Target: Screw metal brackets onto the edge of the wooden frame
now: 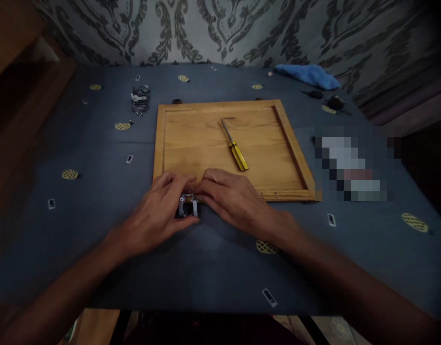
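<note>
A wooden cabinet door panel (191,143) with a raised frame lies flat on the cloth. At its near edge, left of centre, a metal cabinet hinge (195,207) sticks out toward me. My left hand (159,203) grips the hinge between thumb and fingers. Beside it, my right hand (234,199) has its fingertips pinched together at the hinge's right side and the frame edge; whatever lies in them is hidden. On the panel rests a screwdriver (238,154) with a yellow and black handle, its shaft pointing away from me.
Several metal hinges (140,99) and small screws (132,121) lie at the far left on the patterned grey-blue cloth (98,230). A blue rag (308,75) and a dark object (333,100) lie far right. Nearer on the right is a blurred-out area. A patterned wall stands behind.
</note>
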Tool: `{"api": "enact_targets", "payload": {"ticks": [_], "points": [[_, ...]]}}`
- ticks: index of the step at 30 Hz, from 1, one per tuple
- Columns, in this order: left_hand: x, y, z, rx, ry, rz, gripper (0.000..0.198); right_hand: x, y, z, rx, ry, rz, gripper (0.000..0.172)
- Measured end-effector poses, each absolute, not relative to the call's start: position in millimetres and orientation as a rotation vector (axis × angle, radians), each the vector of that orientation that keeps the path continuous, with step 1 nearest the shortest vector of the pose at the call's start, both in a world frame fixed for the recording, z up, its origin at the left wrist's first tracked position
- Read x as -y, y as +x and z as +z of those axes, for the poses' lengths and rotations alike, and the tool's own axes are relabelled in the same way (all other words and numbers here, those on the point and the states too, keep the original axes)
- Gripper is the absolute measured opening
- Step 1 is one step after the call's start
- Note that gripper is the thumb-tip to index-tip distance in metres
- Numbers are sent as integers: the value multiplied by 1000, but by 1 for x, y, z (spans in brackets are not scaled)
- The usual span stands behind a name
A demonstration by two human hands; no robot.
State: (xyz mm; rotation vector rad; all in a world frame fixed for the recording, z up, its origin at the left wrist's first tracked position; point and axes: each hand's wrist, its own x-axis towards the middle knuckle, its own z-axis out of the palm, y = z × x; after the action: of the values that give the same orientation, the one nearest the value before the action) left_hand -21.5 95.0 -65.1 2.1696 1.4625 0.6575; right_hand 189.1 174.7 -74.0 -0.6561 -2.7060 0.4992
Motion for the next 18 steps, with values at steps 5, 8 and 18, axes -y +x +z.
{"api": "enact_targets", "payload": {"ticks": [5,8,18], "points": [[-94,-21,-67,-1471,2151,668,59,-175,189,-72,2713,-645,462,25],[-95,-22,-68,-1458,2140,676,60,-175,188,-72,2726,-647,454,24],[-96,-22,-69,-1461,2195,695,63,-173,183,-70,2732,-659,399,23]]}}
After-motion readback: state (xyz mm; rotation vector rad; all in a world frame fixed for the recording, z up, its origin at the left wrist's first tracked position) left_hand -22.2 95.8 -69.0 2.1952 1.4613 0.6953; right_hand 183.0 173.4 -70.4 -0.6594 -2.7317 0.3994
